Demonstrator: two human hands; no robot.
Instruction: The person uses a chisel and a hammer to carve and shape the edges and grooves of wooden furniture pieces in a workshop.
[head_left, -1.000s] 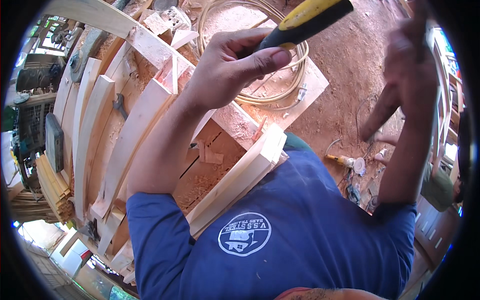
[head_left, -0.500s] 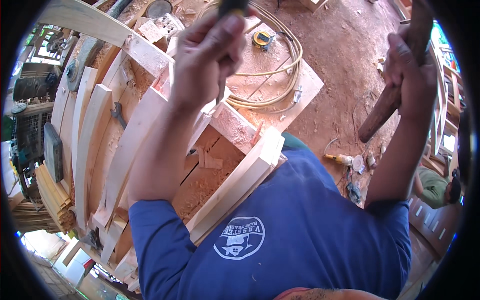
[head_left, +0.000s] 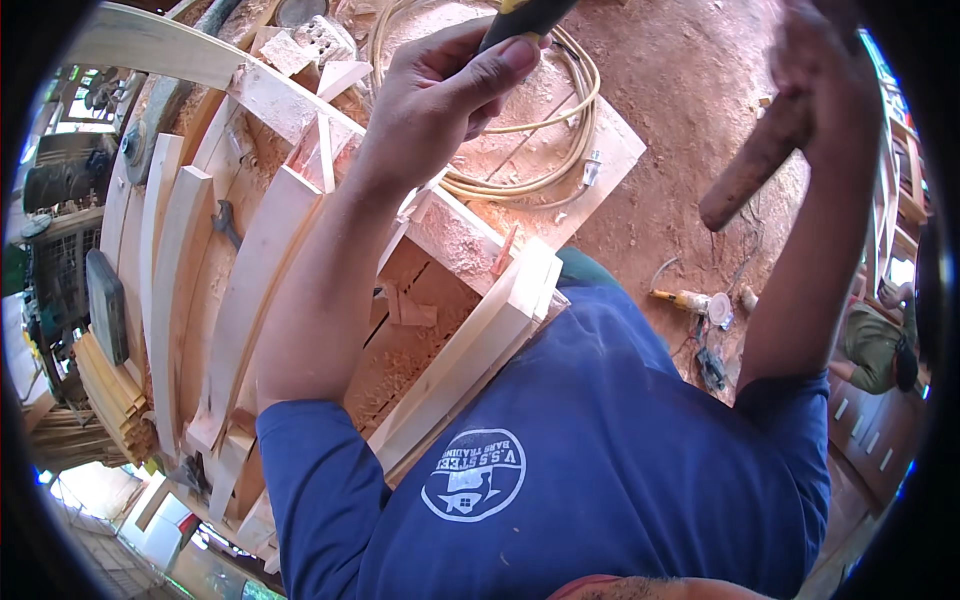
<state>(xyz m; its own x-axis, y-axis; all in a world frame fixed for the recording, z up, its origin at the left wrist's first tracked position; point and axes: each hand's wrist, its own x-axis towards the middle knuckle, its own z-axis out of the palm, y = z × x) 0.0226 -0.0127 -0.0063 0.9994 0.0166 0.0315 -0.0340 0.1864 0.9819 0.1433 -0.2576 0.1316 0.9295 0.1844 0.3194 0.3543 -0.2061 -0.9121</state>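
My left hand (head_left: 425,105) is closed round the black-and-yellow handle of a chisel (head_left: 520,22), thumb lying along it. It is raised over the pale timber frame (head_left: 455,235), and the chisel's blade is hidden from view. Up at the right, my right hand (head_left: 825,75), blurred by motion, grips a thick brown wooden stick (head_left: 755,165). The stick's lower end points down and left, while its upper part is hidden by the hand and the picture's edge. Wood shavings (head_left: 420,350) lie inside the frame, beside my left forearm.
Curved timber pieces (head_left: 255,300) stand at the left, with a spanner (head_left: 227,224) among them. A coiled yellow hose or cable (head_left: 595,95) lies on a board beyond. A power tool (head_left: 690,300) rests on the dirt floor. Another person (head_left: 872,345) is at the far right.
My left hand has shifted slightly, and the chisel handle now tilts to the upper right. My right hand has risen with the stick, which lies flatter.
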